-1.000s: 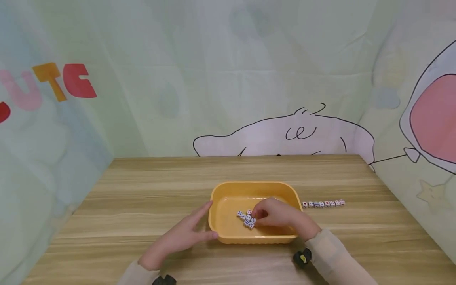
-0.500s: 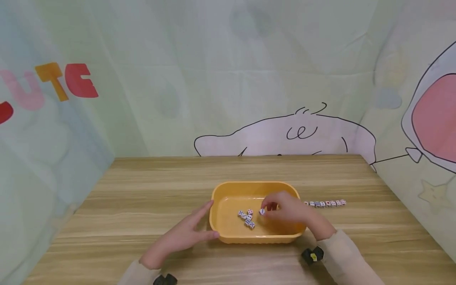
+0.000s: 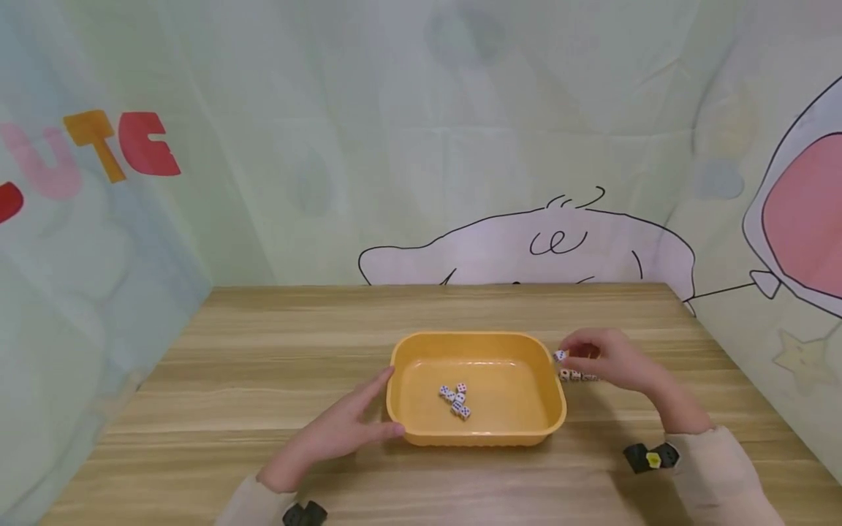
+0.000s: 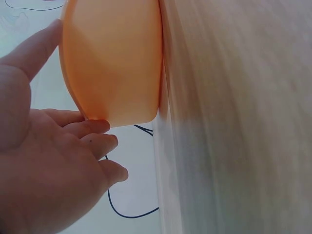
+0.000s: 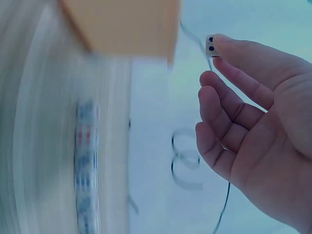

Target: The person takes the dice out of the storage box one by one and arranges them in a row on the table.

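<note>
My right hand [image 3: 612, 359] pinches a small white die [image 3: 560, 356] between thumb and fingertips, just outside the right rim of a yellow plastic box [image 3: 483, 440]. The right wrist view shows two dark pips on the face of this die [image 5: 210, 46]. Several more white dice [image 3: 460, 399] lie clustered on the box floor, left of its middle. Against the left end of the box rests my left hand [image 3: 335, 435], thumb and fingers spread and touching the rim. A row of dice [image 3: 575, 375] on the table is partly hidden behind the right hand.
The wooden table [image 3: 289, 329] carries the box and the dice row. Behind it hangs a printed cloth backdrop [image 3: 296, 146] with cartoon drawings, and similar cloth stands along both sides. Blurred in the right wrist view, the dice row [image 5: 87, 165] stretches away from the box.
My right hand has picked one die out of the cluster, lifted it and carried it right, over the box's rim. The left hand stays at the box's left end.
</note>
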The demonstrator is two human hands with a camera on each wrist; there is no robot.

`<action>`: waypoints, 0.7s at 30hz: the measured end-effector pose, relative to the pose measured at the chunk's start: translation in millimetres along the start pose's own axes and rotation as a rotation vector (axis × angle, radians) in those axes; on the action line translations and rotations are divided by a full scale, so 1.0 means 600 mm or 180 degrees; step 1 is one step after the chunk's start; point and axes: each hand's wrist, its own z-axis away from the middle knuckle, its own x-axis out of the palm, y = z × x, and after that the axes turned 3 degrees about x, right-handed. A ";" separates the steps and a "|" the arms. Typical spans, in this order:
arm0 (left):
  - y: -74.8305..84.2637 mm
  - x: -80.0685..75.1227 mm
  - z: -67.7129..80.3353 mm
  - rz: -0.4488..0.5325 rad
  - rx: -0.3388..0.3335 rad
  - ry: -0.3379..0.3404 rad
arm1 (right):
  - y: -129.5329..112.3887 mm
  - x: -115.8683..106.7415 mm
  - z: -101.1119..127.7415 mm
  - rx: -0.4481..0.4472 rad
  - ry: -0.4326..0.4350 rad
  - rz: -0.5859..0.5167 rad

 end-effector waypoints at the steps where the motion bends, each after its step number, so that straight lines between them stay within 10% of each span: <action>1: 0.000 0.000 -0.001 0.0000 -0.0004 -0.0002 | 0.009 -0.009 0.005 0.0070 0.0040 0.0013; 21: 0.000 0.000 0.000 -0.0012 -0.0017 0.0014 | 0.166 -0.055 0.070 0.0834 0.0286 0.0390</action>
